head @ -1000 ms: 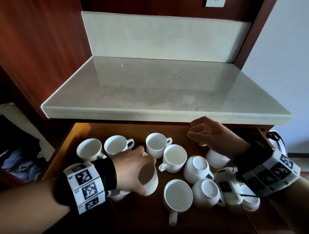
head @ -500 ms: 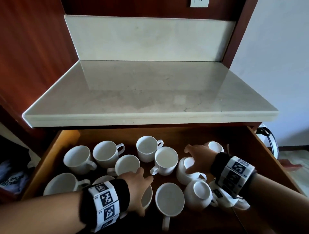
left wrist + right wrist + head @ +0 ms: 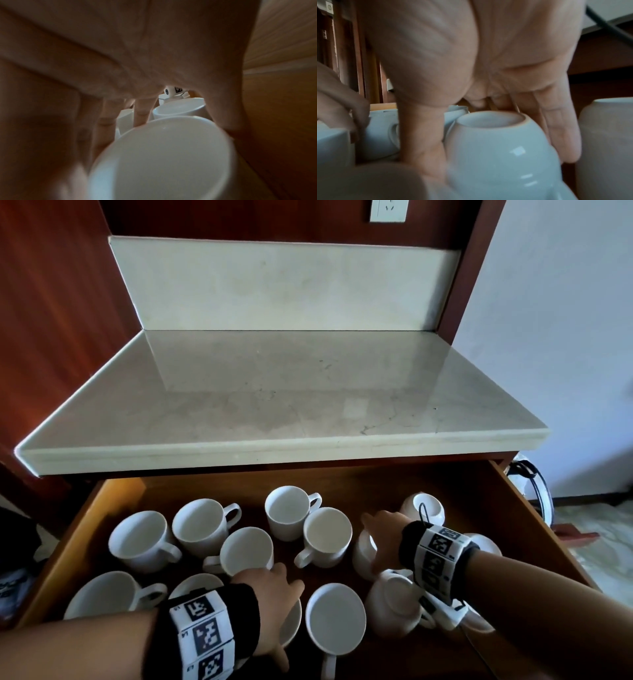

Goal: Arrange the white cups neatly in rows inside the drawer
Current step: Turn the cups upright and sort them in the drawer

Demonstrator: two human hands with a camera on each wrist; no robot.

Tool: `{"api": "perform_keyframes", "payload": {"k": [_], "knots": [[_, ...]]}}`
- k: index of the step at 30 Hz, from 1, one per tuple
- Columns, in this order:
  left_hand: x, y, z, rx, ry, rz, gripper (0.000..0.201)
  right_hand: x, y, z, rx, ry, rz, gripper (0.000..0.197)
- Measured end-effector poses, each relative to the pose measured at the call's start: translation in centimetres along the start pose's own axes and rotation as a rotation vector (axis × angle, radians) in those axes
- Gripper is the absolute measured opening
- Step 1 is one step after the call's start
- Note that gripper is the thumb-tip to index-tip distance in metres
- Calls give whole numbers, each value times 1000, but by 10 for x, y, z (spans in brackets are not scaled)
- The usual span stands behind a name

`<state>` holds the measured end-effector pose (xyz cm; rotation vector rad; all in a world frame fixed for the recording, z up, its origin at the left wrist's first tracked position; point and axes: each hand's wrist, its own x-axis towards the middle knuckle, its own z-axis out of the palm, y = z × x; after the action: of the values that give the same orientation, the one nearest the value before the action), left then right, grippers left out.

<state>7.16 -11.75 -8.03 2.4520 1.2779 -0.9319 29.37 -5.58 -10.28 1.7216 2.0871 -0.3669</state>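
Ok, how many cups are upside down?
3: one cup at the back right of the drawer, one under the right hand, one nearer the front. More may hide behind that arm.

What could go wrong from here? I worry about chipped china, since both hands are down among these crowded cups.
1. The right hand reaches around an upside-down cup wedged between neighbours; lifting it may knock the cup beside it.
2. The left hand spans an upright cup with another cup close behind; sliding it may clink their rims.
3. The wrist rig's cable lies over the far upturned cup and might snag it.
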Motion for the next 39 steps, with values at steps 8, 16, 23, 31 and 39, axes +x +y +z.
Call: {"api": "perform_keyframes", "payload": {"k": [8, 16, 23, 31, 39], "knots": [[-8, -17, -87, -83, 573, 54, 61, -50, 53, -60, 598, 350, 113, 69], [36, 9, -124, -404, 894, 487, 105, -75, 63, -71, 1943, -171, 113, 60], [57, 23, -134, -578, 789, 424, 83, -78, 82, -60, 1666, -82, 233, 63], [90, 52, -132, -216, 332, -51, 83, -89, 116, -61, 1328, 326, 253, 28], [125, 87, -124, -138, 223, -170, 94, -82, 130, -46, 1142, 326, 234, 24]]}}
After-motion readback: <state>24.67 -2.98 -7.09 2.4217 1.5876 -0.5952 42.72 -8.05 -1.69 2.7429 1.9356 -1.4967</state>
